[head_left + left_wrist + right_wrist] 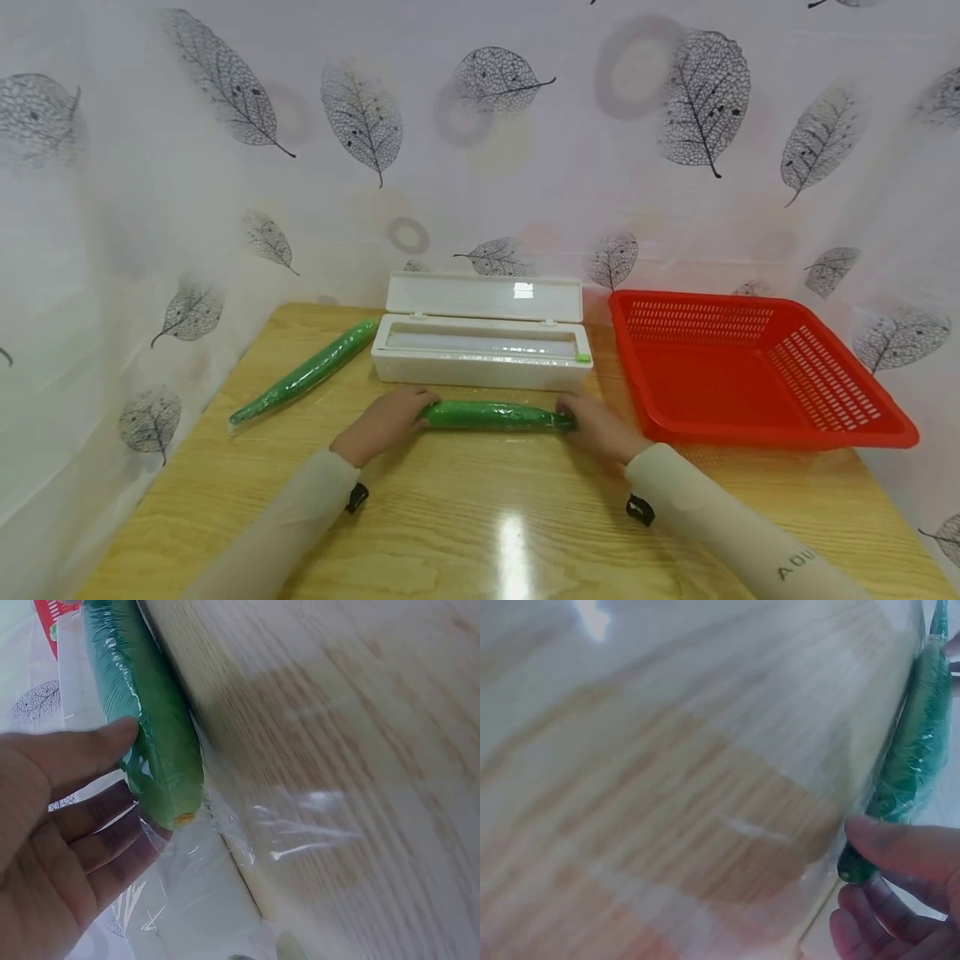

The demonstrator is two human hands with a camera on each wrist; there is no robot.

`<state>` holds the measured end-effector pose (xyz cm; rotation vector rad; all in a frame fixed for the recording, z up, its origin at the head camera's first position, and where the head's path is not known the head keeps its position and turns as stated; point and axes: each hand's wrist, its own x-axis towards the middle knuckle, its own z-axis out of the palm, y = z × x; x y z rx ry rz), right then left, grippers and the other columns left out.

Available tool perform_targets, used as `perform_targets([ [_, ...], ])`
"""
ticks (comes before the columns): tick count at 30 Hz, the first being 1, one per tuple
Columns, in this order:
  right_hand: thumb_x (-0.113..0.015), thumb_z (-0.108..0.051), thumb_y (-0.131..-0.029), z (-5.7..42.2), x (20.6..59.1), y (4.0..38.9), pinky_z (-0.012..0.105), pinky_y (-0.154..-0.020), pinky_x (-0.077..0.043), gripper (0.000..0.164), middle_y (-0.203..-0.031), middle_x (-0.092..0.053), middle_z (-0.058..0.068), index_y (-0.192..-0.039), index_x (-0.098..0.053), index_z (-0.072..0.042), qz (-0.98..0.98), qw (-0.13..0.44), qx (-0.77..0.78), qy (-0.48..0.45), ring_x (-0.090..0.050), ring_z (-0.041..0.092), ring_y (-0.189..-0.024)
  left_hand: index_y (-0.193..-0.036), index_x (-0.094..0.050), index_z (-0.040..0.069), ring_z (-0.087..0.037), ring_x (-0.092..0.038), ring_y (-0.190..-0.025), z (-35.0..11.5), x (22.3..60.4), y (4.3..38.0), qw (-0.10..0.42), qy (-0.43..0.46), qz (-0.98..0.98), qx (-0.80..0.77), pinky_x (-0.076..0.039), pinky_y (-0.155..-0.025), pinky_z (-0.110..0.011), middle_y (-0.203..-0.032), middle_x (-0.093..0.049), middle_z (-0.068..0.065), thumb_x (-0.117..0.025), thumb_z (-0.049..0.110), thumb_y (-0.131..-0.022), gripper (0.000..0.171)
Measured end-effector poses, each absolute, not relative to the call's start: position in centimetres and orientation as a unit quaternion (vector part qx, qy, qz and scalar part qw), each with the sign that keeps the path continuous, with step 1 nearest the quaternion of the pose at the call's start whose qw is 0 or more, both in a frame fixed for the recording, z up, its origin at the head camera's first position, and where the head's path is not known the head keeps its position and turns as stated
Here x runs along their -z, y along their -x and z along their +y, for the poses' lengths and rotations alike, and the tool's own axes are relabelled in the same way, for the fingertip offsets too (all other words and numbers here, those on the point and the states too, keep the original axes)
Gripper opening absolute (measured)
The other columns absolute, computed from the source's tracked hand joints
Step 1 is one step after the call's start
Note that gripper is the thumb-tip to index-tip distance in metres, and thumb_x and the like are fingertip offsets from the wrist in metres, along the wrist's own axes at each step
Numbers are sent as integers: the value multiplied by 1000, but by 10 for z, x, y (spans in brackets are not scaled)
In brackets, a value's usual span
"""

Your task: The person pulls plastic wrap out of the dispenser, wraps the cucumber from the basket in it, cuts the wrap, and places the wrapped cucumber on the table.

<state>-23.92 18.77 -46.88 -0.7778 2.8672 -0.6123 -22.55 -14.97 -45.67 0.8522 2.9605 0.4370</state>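
Observation:
A long green cucumber (491, 415), wrapped in clear plastic film, lies crosswise in front of the white cling film dispenser (480, 371). My left hand (386, 425) grips its left end; in the left wrist view the thumb (120, 737) presses one side, with the fingers behind. At the cucumber's darker right end, my right hand (596, 425) pinches the tip between thumb (870, 834) and fingers. Loose film (292, 832) trails past the blunt end onto the table. The dispenser's lid (480, 296) stands raised, showing a film roll and a green slider (582, 358).
A second film-wrapped cucumber (307, 371) lies slanted at the left of the wooden table (442, 517). To the right stands a red plastic basket (712, 433) with slotted sides. A leaf-patterned sheet (487, 200) hangs behind the table.

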Motion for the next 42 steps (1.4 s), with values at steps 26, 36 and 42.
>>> perform_targets([
  [26, -66, 12, -76, 199, 458, 245, 28, -69, -51, 20, -79, -66, 9, -74, -65, -8, 927, 59, 299, 218, -59, 16, -75, -122, -59, 6, -28, -59, -111, -148, 455, 227, 28, -269, 955, -121, -49, -96, -41, -121, -61, -12, -74, 7, -77, 47],
  [36, -60, 18, -74, 193, 459, 249, 28, -67, -47, 23, -75, -61, 4, -73, -61, -5, 930, 67, 297, 205, -55, 21, -73, -122, -59, 6, -28, -59, -111, -148, 453, 226, 20, -278, 953, -116, -49, -96, -40, -121, -61, -13, -74, 8, -77, 47],
  [42, -65, 15, -74, 193, 460, 250, 26, -65, -49, 21, -75, -62, 6, -71, -60, -5, 930, 56, 316, 178, -58, 17, -74, -121, -59, 6, -28, -60, -109, -147, 452, 225, 13, -289, 952, -100, -50, -94, -39, -120, -61, -13, -74, 9, -77, 47],
])
